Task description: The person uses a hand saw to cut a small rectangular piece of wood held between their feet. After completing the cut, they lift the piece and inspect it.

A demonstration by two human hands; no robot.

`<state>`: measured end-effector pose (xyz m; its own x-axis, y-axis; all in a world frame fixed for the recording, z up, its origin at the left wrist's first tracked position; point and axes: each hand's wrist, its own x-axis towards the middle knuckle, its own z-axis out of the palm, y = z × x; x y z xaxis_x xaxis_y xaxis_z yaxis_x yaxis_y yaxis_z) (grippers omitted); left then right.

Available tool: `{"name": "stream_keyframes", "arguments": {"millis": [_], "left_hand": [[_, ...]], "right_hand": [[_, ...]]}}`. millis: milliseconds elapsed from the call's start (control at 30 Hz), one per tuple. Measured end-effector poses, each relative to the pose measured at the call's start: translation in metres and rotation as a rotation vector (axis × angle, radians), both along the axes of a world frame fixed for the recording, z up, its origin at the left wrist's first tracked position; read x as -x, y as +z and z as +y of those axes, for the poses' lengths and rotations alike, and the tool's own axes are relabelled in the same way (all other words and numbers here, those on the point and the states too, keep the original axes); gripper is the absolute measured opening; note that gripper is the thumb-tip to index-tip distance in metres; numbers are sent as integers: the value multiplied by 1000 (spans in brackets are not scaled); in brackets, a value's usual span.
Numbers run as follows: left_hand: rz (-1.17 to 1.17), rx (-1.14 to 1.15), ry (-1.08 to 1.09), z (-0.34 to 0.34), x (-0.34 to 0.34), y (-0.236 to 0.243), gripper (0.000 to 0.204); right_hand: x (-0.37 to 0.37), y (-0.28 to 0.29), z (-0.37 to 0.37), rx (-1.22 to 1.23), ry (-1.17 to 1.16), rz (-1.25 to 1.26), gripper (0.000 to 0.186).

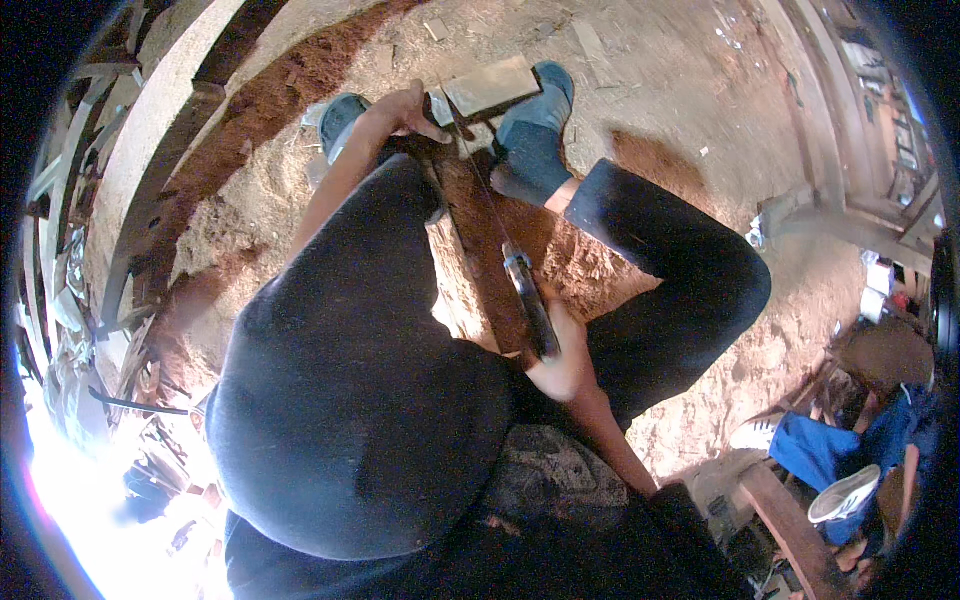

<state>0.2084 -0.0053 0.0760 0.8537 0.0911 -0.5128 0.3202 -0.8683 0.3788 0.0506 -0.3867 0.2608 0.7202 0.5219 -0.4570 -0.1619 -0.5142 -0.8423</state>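
My right hand [562,362] is wrapped around the dark handle of a handsaw [535,310]. Its thin blade, seen nearly edge-on, runs away from me to a pale wooden block [492,88] between my shoes. At the left end of that block is my left hand [405,110], thumb and fingers closed on the wood; the exact contact is partly in shadow. Beneath the saw, a long brown wooden board [475,250] stretches between my legs toward my feet. Where the blade meets the wood is too dark to make out.
Sawdust and wood chips cover the dirt floor [640,90]. Long timber beams [165,150] stand along the left. At lower right, another person's blue-trousered leg [815,450] and shoes show beside a curved wooden piece [790,525]. Wooden framing lines the far right.
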Motion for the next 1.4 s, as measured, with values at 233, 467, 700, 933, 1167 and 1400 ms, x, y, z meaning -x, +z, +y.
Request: {"name": "stream_keyframes", "arguments": {"millis": [233,467,700,933,1167,1400], "left_hand": [[-46,-273,-7,-28,2,30,96],[-221,-540,32,-36,8,3,49],[-213,-205,63,-44,15,-2,33],[-139,-203,136,-40,-3,11,36],[-207,-227,98,-40,7,2,57],[-134,-226,103,-26,3,-12,41]], "right_hand": [[-3,-13,-7,20,50,-65,78],[0,-10,-16,128,23,-268,59],[9,48,-23,144,-39,17,63],[-3,23,-17,167,30,-29,60],[-21,69,-29,180,-25,67,55],[-40,52,-29,199,50,-10,55]]}}
